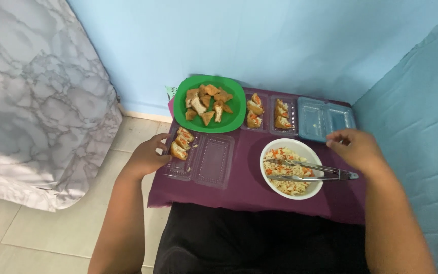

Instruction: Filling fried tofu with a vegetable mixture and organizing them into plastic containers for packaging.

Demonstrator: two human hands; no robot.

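Clear plastic formed the two-part container [198,157] at the left edge of the purple-covered table [239,195], and the left hand [148,157] rested against its outer side, fingers curled at the rim; whether they actually pinched the plastic could not be told. Three filled fried tofu pieces [181,143] sat in the container's left compartment, just beside those fingers, while the right compartment beside it held nothing visible.

Over the right edge of the table the right hand [358,149] hovered with fingers loosely spread, gripping nothing. It hung just above the handle end of metal tongs [310,172], which lay across a white bowl [307,152] of mixed noodle and carrot filling, the tips resting in the food.

At the table's far edge a green plate [183,114] carried a heap of plain fried tofu triangles [208,101]. To its right stood a second clear container [270,114] with stuffed pieces in both compartments, and beyond that, at the far right corner, another container [325,119] that looked bluish.

A marbled grey bedsheet [36,101] hung beyond the table's left edge, above a tiled floor [51,233].
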